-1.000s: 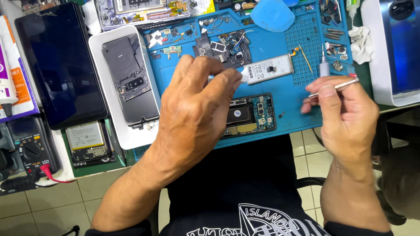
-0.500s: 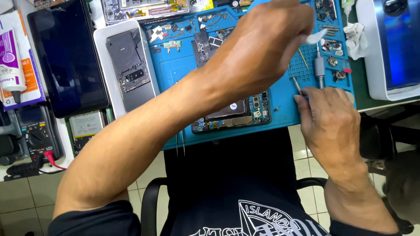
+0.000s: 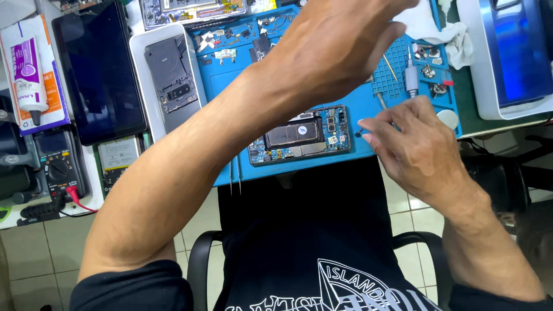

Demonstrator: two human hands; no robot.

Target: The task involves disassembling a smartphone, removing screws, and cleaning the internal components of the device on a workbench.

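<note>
- Plainly, the right hand (image 3: 420,150) pinches a tiny dark part beside the bare phone board (image 3: 300,136).
- Left hand (image 3: 340,40) reaches away; its grip cannot be told.
- Board looks light, stiff, fragile: hold by edges.

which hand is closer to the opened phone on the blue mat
Right. The right hand rests just right of the opened phone, fingertips close to its edge. The left hand is raised past it, reaching toward the white tissue.

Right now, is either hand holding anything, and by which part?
The right hand pinches a thin tool near its lower end, beside the opened phone. The left hand reaches toward a white tissue; whether it grips it cannot be told.
</note>
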